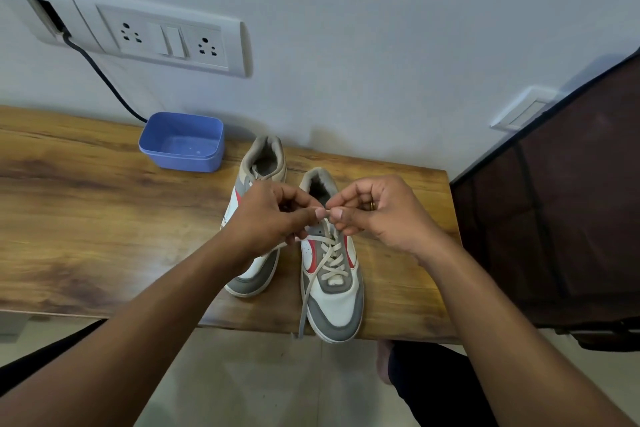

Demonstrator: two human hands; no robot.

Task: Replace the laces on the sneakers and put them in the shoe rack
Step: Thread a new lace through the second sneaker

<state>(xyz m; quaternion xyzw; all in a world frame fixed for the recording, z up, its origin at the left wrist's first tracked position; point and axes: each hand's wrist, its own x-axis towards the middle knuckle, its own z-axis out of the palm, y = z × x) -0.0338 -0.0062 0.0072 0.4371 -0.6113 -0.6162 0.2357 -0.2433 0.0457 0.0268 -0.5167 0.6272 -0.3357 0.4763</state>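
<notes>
Both hands met just above the top eyelets of the nearer sneaker, which stood on the wooden table directly below the fingertips, its toe at the table's near edge. The left hand had its fingers curled, with thumb and forefinger closed in a pinch on the cream lace. The right hand mirrored it, pinching the same short stretch with its other fingers folded into the palm, so that the two sets of fingertips touched. Below the fingers the lace ran crisscross down the eyelets, and a loose end trailed from under the left fingers, past the toe and over the table edge. The second sneaker stood beyond and partly beneath the left hand, its lacing mostly hidden. A blue tub sat well beyond the left fingers, by the wall. As I judged it, the pinch was on so little lace that a tug could let it slip and back out of its eyelet. The long free end hinted at unequal lengths, which would spoil the tie. That hanging end could also catch and drag the shoe off the edge, and the left forearm might nudge the second sneaker.
</notes>
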